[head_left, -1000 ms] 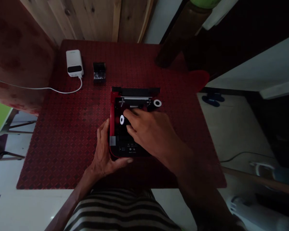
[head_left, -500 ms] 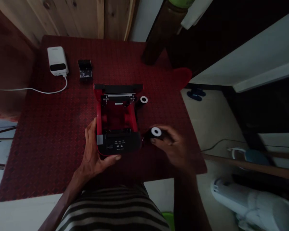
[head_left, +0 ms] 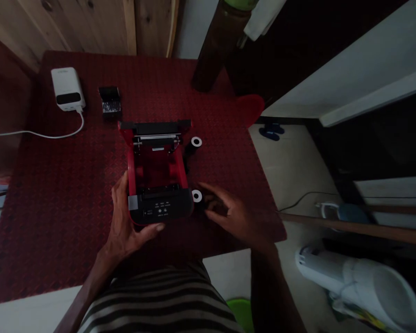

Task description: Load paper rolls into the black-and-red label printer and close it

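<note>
A red and black label printer stands on the table with its lid raised and its red inner bay bare. My left hand grips its near left corner, fingers along the side and thumb across the front. Against the printer's right side stands a black roll with a white core. Just right of that roll, my right hand is open, thumb and fingers apart with nothing between them. Farther back, another black roll with a white core stands beside the printer.
A white power bank with a cable lies at the back left of the red patterned table. Near it sits a small black item. A tall dark bottle with a green cap stands at the back right, by a red rounded object.
My right hand has set its roll down beside the printer and let go, its fingers now spread. The camera view has shifted slightly; my left hand keeps its hold on the printer.
</note>
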`<state>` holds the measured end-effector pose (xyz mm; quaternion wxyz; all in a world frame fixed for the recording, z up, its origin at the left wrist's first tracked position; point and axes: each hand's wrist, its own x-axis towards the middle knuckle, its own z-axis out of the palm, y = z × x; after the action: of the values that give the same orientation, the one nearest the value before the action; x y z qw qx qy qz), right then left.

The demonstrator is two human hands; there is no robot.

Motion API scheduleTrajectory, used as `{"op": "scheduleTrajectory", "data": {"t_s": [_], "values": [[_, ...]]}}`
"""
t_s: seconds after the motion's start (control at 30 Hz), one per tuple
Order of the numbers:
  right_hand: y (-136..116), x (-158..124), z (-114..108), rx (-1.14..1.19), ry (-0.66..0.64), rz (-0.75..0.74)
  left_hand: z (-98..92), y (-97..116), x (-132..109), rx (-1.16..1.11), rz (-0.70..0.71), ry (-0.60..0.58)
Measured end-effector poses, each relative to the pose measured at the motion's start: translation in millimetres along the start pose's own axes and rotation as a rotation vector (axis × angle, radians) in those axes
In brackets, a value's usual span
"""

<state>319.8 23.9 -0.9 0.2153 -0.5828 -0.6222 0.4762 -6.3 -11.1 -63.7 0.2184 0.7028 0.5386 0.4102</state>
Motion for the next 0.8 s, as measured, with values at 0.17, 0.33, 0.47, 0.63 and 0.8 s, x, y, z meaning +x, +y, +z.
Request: {"op": "scheduleTrajectory", "data": {"t_s": [0.17, 0.33, 0.47, 0.63, 0.8], "values": [[-11, 37, -42, -0.137, 0.197, -0.072, 2.2, -4, -2, 0.015, 0.003, 0.008], [-10, 121, -16, -0.156, 0.316, -0.142, 2.3, -6, -1, 0.006, -0.003, 0.025], [-6, 148, 9, -0.139, 0.288, -0.169, 1.7, -7, -1, 0.000, 0.001, 0.005], [-32, 111, -14, -0.178, 0.317, -0.251, 0.8, -8, 0, 0.005, 0.019, -0.001], [-103, 40, -47, -0.328, 0.057, -0.448, 1.6, -8, -2, -0.013, 0.003, -0.001]]}}
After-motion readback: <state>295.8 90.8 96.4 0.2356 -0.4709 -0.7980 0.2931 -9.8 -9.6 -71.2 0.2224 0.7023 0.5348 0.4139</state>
